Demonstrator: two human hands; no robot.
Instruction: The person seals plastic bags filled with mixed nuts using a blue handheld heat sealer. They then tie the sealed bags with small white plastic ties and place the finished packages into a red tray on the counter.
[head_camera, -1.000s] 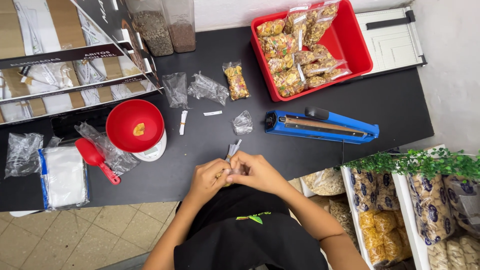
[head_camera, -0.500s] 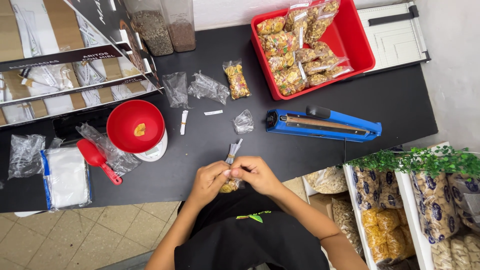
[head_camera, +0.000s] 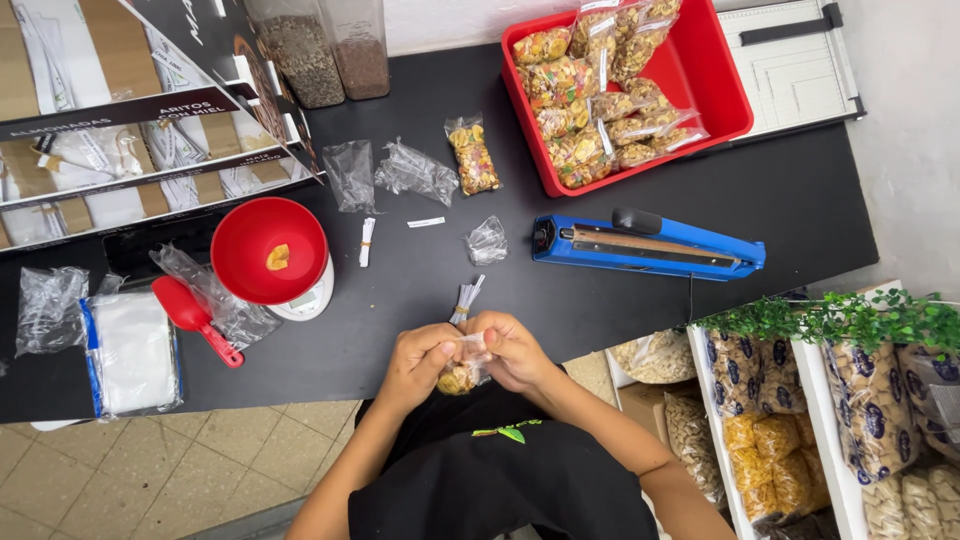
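My left hand (head_camera: 418, 362) and my right hand (head_camera: 512, 350) meet at the near edge of the black table (head_camera: 600, 310), both gripping a small clear bag of yellowish snacks (head_camera: 459, 376). The bag's top is pinched between my fingers. A few white twist ties (head_camera: 466, 297) stick up just behind my hands. Ahead lies a blue heat sealer (head_camera: 648, 246), and to the left a red bowl (head_camera: 269, 250) with one snack piece sits on a white scale.
A red tray (head_camera: 715, 85) of filled snack bags stands at the back right, with a paper cutter (head_camera: 790, 60) behind it. Empty clear bags (head_camera: 415, 170), one filled bag (head_camera: 473, 155), a red scoop (head_camera: 195, 318) and a bag stack (head_camera: 130, 350) lie left. Shelves of snacks (head_camera: 800, 430) sit lower right.
My hands have stayed together at the table's edge, working the bag's top. The snack bag has sunk slightly lower between them. Nothing else on the table has moved.
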